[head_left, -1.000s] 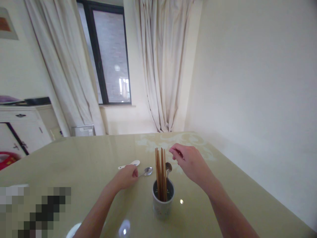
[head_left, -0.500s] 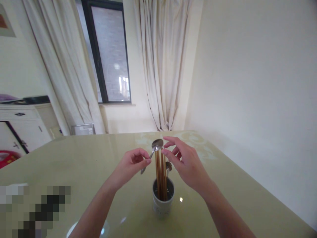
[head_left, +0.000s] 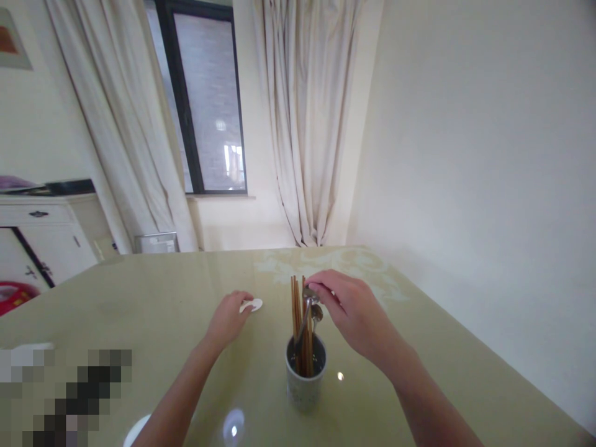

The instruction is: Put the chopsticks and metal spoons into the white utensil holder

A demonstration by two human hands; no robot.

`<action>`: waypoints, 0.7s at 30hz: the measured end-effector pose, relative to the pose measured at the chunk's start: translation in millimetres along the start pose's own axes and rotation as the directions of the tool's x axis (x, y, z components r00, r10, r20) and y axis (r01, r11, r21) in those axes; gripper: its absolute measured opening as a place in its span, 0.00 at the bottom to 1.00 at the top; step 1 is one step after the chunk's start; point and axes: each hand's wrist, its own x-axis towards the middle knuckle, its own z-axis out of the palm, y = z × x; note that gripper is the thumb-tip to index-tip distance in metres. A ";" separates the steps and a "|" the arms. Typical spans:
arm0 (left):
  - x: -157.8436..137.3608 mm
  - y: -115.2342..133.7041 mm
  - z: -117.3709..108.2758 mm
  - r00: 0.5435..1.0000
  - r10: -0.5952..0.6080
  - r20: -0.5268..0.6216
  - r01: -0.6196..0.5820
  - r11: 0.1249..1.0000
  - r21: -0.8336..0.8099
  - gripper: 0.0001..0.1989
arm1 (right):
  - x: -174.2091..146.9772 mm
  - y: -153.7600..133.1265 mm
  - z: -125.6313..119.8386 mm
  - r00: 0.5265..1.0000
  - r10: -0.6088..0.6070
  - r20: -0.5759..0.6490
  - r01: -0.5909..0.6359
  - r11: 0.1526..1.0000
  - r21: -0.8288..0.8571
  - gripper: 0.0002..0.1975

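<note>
A grey-white cylindrical cup (head_left: 304,390) stands on the table with several wooden chopsticks (head_left: 297,316) upright in it. Pinched by its bowl in my right hand (head_left: 356,310) is a metal spoon (head_left: 303,326), its handle pointing down into the cup. Another metal spoon (head_left: 317,312) leans in the cup behind the chopsticks, bowl up. To the left of the cup, my left hand (head_left: 229,320) closes its thumb and fingers on a small white spoon (head_left: 256,304); the hand covers most of its handle.
The glossy pale green tabletop (head_left: 186,279) reaches back towards the window and the curtains (head_left: 311,124). A wall (head_left: 488,186) runs along its right side. A white round edge (head_left: 136,431) shows beside my left forearm, and a blurred-out dark patch (head_left: 88,388) lies further left.
The metal spoon has passed from my left hand to my right, and its handle has gone down into the cup. My left hand has moved left and down, onto the white spoon.
</note>
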 end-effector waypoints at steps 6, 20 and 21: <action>-6.9 -17.5 19.4 0.997 -0.058 0.055 0.051 0.989 0.137 0.16 | 1.4 -2.9 16.3 0.958 0.031 0.285 -0.008 0.997 -0.080 0.13; -5.4 33.3 -27.8 0.995 0.039 -0.087 -0.071 0.915 -0.398 0.08 | 4.0 -1.6 18.4 0.994 0.032 0.109 -0.028 0.999 -0.032 0.08; -9.7 47.4 -38.5 0.986 0.082 -0.145 -0.147 0.842 -0.518 0.09 | 4.2 -0.8 15.7 0.998 0.049 0.025 -0.050 0.999 0.013 0.07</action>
